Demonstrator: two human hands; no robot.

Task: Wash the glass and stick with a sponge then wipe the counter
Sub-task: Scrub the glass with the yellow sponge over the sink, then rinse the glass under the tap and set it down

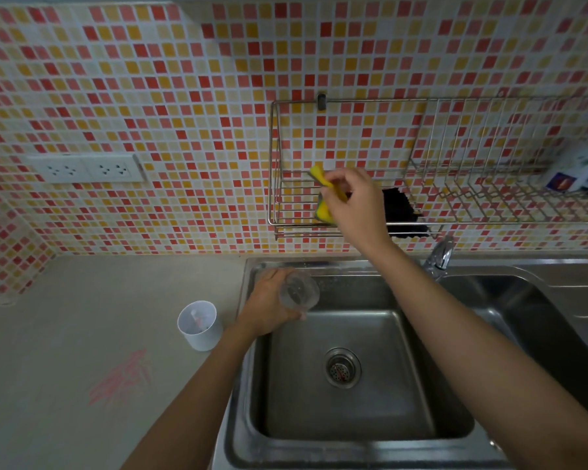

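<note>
The left hand (pixel 269 307) is clasping the clear glass (pixel 298 292) over the sink (pixel 340 374), at the basin's ten o'clock corner. The right hand (pixel 353 201) is pinching the yellow sponge (pixel 323 191) at the wire rack (pixel 353 164) on the tiled wall, at twelve o'clock. A white cup (pixel 200 325) is standing on the table (pixel 82 334), at the sink's nine o'clock, above pink smears (pixel 123 378).

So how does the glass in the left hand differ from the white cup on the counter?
The glass is clear and see-through; the white cup is opaque. The glass is held by the left hand over the sink, tipped with its mouth toward the camera, whereas the cup stands upright on the counter, untouched. The glass looks empty; the cup holds something small, too blurred to name. Both are round, open-topped containers.
</note>
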